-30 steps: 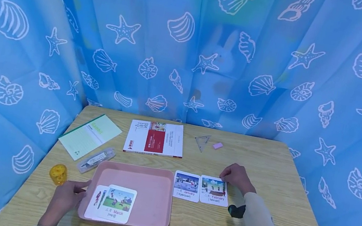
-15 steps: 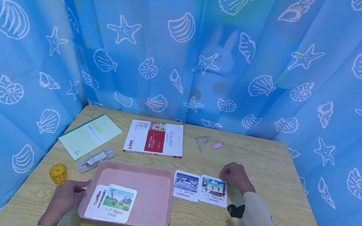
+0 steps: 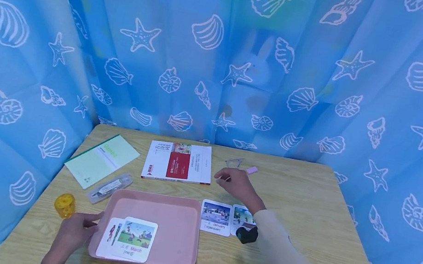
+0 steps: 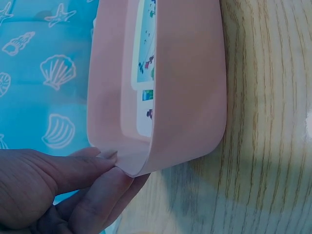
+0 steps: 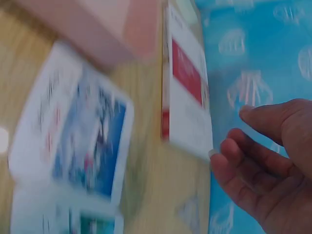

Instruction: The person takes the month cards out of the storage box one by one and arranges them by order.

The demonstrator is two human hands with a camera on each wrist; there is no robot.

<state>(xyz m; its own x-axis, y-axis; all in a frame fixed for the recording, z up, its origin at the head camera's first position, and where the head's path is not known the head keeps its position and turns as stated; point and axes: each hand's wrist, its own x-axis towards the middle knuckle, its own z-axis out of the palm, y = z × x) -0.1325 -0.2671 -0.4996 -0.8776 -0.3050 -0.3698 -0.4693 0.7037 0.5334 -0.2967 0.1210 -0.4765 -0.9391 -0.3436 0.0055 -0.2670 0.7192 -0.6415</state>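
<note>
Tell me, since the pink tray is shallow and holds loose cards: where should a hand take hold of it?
Probably at the near-left corner rim of the pink tray, coming from the left, where the left hand already pinches the wall. The raised rim gives a grip; the March card lies just inside it.

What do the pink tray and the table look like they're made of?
The pink tray looks like matte moulded plastic: thin, smooth walls with rounded corners, one of which the left hand holds. The table looks like light wood or wood-look laminate: the grain shows, and a glossy glare suggests a sealed surface.
</note>
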